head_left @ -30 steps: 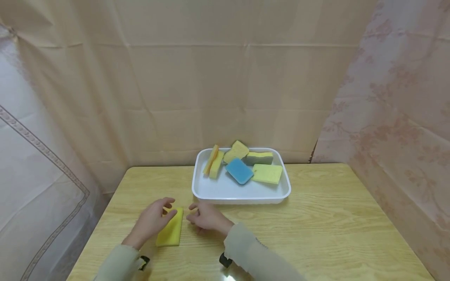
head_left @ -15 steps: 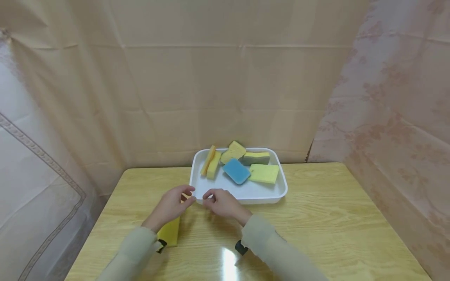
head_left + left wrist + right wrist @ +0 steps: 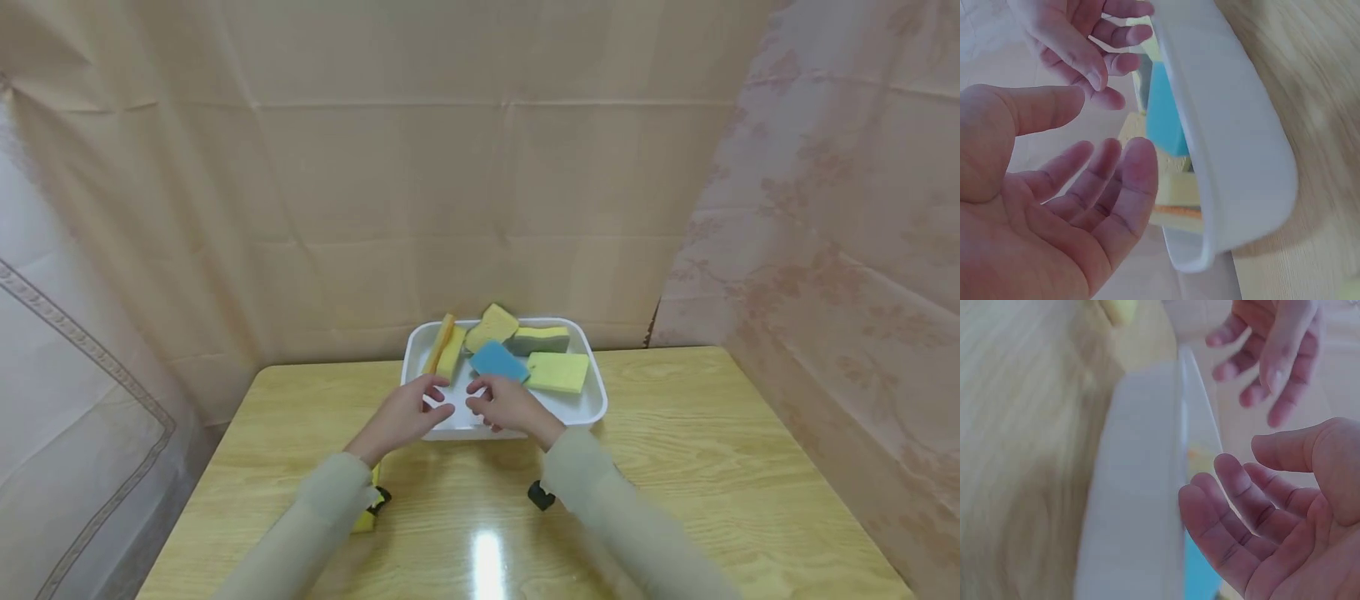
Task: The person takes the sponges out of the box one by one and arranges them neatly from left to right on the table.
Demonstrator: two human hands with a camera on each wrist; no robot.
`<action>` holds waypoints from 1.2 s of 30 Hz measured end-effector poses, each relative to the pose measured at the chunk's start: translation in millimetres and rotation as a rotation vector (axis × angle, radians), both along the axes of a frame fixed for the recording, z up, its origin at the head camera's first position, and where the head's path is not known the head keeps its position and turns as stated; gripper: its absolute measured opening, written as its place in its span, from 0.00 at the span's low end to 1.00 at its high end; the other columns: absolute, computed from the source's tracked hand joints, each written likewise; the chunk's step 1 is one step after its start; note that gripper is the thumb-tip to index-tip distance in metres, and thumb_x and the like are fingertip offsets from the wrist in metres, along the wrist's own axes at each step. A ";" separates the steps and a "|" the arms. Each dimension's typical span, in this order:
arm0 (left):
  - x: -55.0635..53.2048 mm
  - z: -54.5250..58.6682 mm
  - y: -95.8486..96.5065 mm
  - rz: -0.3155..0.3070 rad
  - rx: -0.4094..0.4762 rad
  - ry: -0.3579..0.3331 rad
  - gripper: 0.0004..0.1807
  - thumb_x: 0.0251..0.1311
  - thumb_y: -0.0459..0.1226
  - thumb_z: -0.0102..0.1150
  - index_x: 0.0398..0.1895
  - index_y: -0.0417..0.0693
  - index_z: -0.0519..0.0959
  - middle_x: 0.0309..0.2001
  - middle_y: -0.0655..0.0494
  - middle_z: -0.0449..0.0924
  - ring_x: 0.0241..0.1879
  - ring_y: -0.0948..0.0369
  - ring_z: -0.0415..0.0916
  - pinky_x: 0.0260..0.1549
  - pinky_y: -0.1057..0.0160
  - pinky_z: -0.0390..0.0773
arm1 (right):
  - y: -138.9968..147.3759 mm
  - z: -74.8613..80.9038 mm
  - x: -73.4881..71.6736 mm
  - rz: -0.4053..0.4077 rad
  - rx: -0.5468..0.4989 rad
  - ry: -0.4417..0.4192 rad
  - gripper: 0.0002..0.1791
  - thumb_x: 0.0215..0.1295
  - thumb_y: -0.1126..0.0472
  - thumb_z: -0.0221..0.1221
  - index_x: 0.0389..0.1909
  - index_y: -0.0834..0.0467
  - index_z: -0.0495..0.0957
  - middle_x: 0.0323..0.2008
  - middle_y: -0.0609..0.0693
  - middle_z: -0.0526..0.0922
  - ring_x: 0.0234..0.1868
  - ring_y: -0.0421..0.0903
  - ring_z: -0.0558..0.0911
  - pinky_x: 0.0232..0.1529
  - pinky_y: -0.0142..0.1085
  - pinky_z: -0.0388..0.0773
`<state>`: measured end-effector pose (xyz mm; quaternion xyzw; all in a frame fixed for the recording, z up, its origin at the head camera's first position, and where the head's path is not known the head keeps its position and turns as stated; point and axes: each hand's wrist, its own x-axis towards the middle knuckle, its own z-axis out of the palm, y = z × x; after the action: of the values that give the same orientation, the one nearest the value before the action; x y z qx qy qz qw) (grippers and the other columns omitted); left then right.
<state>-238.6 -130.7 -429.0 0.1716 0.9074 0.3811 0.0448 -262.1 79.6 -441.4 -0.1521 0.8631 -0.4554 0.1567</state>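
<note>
Both hands hover over the near side of a white tray (image 3: 597, 410) that holds several sponges. My left hand (image 3: 405, 414) is over the tray's front left, fingers loosely bent, nothing between them. Just right of it, my right hand (image 3: 513, 407) hangs with relaxed fingers, also holding nothing. A blue sponge (image 3: 498, 360) lies nearest the right fingertips. To its left lean an orange-and-yellow sponge (image 3: 438, 343) and a yellow sponge (image 3: 452, 354). Behind sits a pale yellow irregular sponge (image 3: 491, 328); to the right are a grey-and-yellow sponge (image 3: 542, 340) and a flat light-yellow sponge (image 3: 558, 372).
A yellow sponge (image 3: 364, 522) lies on the wooden table (image 3: 675, 467), mostly hidden under the left sleeve. A beige curtain (image 3: 390, 183) hangs behind the table, with a floral cloth (image 3: 840, 225) on the right.
Both hands have moved forward and right, from beside the yellow sponge on the table to over the tray's front. That sponge and those in the tray stay put; the view has shifted slightly.
</note>
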 end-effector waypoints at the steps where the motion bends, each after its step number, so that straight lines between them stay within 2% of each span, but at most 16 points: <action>1: -2.2 0.6 2.6 -0.006 0.003 -0.018 0.21 0.66 0.40 0.66 0.59 0.42 0.77 0.42 0.52 0.83 0.37 0.58 0.80 0.36 0.59 0.82 | 3.7 1.5 -3.5 -0.014 0.012 -0.003 0.16 0.73 0.58 0.60 0.55 0.63 0.78 0.35 0.58 0.83 0.28 0.47 0.81 0.28 0.38 0.84; 4: -9.9 2.2 10.2 -0.021 0.031 -0.107 0.22 0.67 0.41 0.65 0.60 0.40 0.76 0.42 0.52 0.82 0.33 0.57 0.80 0.33 0.60 0.81 | 14.9 7.2 -13.4 -0.047 0.052 0.004 0.17 0.72 0.58 0.61 0.56 0.64 0.78 0.37 0.59 0.84 0.30 0.49 0.82 0.29 0.39 0.85; 8: -23.6 2.9 19.5 -0.019 0.093 -0.255 0.23 0.67 0.42 0.65 0.60 0.39 0.75 0.43 0.50 0.81 0.33 0.56 0.79 0.31 0.59 0.84 | 28.5 15.7 -25.0 -0.070 0.090 -0.007 0.19 0.73 0.58 0.60 0.57 0.66 0.78 0.43 0.60 0.84 0.35 0.54 0.84 0.31 0.41 0.86; 14: -46.6 6.4 31.5 -0.031 0.139 -0.422 0.25 0.67 0.42 0.63 0.61 0.36 0.74 0.50 0.46 0.80 0.44 0.48 0.81 0.36 0.55 0.86 | 42.7 23.0 -41.6 -0.097 0.146 -0.035 0.22 0.74 0.57 0.58 0.61 0.67 0.75 0.56 0.61 0.80 0.47 0.59 0.84 0.35 0.41 0.86; 19: -63.6 14.0 40.2 -0.026 0.173 -0.552 0.25 0.69 0.42 0.61 0.62 0.34 0.73 0.60 0.40 0.75 0.53 0.41 0.79 0.40 0.54 0.86 | 48.8 30.5 -52.9 -0.086 0.169 -0.071 0.26 0.76 0.56 0.56 0.66 0.69 0.70 0.61 0.65 0.77 0.54 0.63 0.81 0.43 0.47 0.86; 22: -74.5 16.6 45.4 -0.012 0.196 -0.625 0.25 0.71 0.41 0.59 0.63 0.33 0.72 0.65 0.35 0.70 0.56 0.39 0.77 0.42 0.54 0.86 | 50.5 32.0 -61.5 -0.084 0.162 -0.102 0.27 0.76 0.57 0.55 0.67 0.69 0.69 0.62 0.66 0.76 0.56 0.64 0.80 0.46 0.49 0.85; 26: -88.0 12.1 51.3 0.027 0.248 -0.700 0.23 0.70 0.40 0.59 0.61 0.34 0.72 0.67 0.31 0.66 0.56 0.39 0.77 0.42 0.54 0.86 | 51.3 27.9 -71.4 -0.115 0.142 -0.149 0.27 0.76 0.57 0.56 0.68 0.68 0.69 0.64 0.65 0.74 0.56 0.63 0.79 0.48 0.50 0.85; 30: -97.0 3.4 58.2 0.071 0.319 -0.764 0.25 0.71 0.40 0.59 0.64 0.35 0.68 0.67 0.31 0.65 0.59 0.39 0.75 0.43 0.54 0.86 | 53.3 18.5 -77.7 -0.140 0.104 -0.202 0.28 0.75 0.57 0.55 0.70 0.67 0.67 0.66 0.65 0.72 0.59 0.64 0.77 0.51 0.52 0.83; 36: -107.0 -5.6 62.4 0.149 0.380 -0.788 0.33 0.71 0.40 0.59 0.72 0.36 0.60 0.70 0.31 0.61 0.62 0.37 0.71 0.44 0.52 0.86 | 53.5 9.1 -85.0 -0.156 0.057 -0.221 0.29 0.74 0.57 0.56 0.70 0.68 0.67 0.66 0.64 0.72 0.59 0.63 0.76 0.55 0.55 0.80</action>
<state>-345.5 -68.3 -434.5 -0.0475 0.7447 0.5797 0.3273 -347.2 133.0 -432.3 -0.0288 0.8623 -0.4557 0.2191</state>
